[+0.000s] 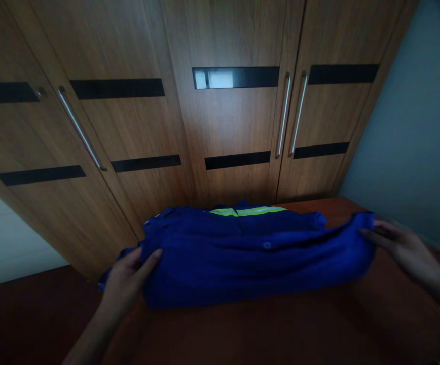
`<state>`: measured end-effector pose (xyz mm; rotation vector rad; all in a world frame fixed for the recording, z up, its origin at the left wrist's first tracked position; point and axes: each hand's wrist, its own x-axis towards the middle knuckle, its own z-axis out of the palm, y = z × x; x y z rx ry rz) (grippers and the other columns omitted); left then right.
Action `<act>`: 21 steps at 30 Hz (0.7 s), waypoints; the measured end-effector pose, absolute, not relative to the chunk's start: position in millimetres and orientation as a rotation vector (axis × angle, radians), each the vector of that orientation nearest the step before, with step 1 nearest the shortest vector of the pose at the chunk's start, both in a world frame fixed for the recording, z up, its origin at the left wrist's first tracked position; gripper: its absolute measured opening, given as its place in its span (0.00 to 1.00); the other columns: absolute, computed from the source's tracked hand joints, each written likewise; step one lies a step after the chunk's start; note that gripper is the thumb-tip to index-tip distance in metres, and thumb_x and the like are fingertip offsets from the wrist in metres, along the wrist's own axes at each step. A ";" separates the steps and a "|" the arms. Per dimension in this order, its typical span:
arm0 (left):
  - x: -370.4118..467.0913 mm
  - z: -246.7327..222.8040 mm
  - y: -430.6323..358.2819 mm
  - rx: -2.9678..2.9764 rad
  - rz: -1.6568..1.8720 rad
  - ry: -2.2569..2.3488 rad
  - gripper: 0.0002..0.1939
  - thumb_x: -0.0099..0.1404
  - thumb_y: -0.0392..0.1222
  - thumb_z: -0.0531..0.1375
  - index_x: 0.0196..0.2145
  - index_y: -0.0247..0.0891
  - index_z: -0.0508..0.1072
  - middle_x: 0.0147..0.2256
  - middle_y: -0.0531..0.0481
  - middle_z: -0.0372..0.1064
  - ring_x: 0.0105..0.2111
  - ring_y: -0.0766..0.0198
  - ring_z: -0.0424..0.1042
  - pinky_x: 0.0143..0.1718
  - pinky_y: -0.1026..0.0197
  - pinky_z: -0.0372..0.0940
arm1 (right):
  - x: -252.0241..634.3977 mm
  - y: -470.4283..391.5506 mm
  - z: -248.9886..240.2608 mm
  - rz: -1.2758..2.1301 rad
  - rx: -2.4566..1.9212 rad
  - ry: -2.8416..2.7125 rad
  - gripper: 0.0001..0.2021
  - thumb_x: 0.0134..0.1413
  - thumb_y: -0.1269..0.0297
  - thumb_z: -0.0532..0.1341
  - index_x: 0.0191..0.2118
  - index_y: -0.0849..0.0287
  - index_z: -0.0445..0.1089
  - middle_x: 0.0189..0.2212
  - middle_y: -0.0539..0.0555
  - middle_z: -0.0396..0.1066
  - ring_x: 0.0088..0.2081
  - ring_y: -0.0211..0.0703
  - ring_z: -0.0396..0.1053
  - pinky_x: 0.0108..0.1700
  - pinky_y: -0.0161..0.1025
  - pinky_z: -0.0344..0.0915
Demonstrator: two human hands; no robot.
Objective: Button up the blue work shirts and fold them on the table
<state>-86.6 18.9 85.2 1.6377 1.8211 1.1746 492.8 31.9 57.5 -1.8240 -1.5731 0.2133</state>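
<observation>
Before the wardrobe (239, 121): blue garment (250, 274), its bright stripe (261, 211) nearest the doors | left hand (123, 279): thumb and fingers closed on one end | right hand (398, 243): pinching the other end | progress, judged: partly folded; top edge sagging, not laid flat

A wood-grain wardrobe (235, 121) is filling the background. Dark horizontal strips (117, 87) are crossing its doors, one reflecting a bright patch (214, 79). Long silver handles (283, 115) are running along the door edges. A blue-grey wall (406, 132) is standing at right; a reddish-brown surface (243, 332) is extending below.
</observation>
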 end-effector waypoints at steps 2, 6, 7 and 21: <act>-78.9 80.2 60.8 1.682 1.091 1.764 0.22 0.57 0.60 0.57 0.34 0.37 0.74 0.32 0.49 0.76 0.35 0.53 0.74 0.36 0.58 0.70 | 482.8 76.4 42.8 0.479 -1.728 -1.620 0.26 0.60 0.49 0.48 0.48 0.66 0.71 0.43 0.66 0.73 0.39 0.46 0.73 0.40 0.35 0.67; -80.0 53.3 100.5 1.811 0.932 1.960 0.21 0.58 0.60 0.54 0.27 0.38 0.72 0.24 0.50 0.72 0.28 0.55 0.73 0.31 0.59 0.67 | 472.8 124.1 0.8 0.512 -1.809 -1.671 0.24 0.53 0.45 0.52 0.40 0.59 0.75 0.37 0.60 0.76 0.37 0.52 0.74 0.44 0.43 0.67; -81.7 47.7 101.2 1.807 0.923 1.993 0.21 0.58 0.60 0.54 0.27 0.38 0.72 0.24 0.50 0.72 0.29 0.55 0.73 0.31 0.59 0.67 | 474.7 127.3 -9.4 0.500 -1.836 -1.682 0.23 0.52 0.45 0.53 0.38 0.58 0.76 0.36 0.59 0.77 0.37 0.52 0.74 0.43 0.44 0.67; -104.0 29.7 42.7 1.537 0.773 2.128 0.30 0.55 0.63 0.58 0.47 0.38 0.70 0.45 0.41 0.73 0.45 0.46 0.73 0.48 0.46 0.66 | 517.1 96.3 -45.6 0.456 -2.063 -1.647 0.22 0.53 0.43 0.53 0.32 0.55 0.75 0.32 0.57 0.77 0.34 0.55 0.75 0.38 0.47 0.69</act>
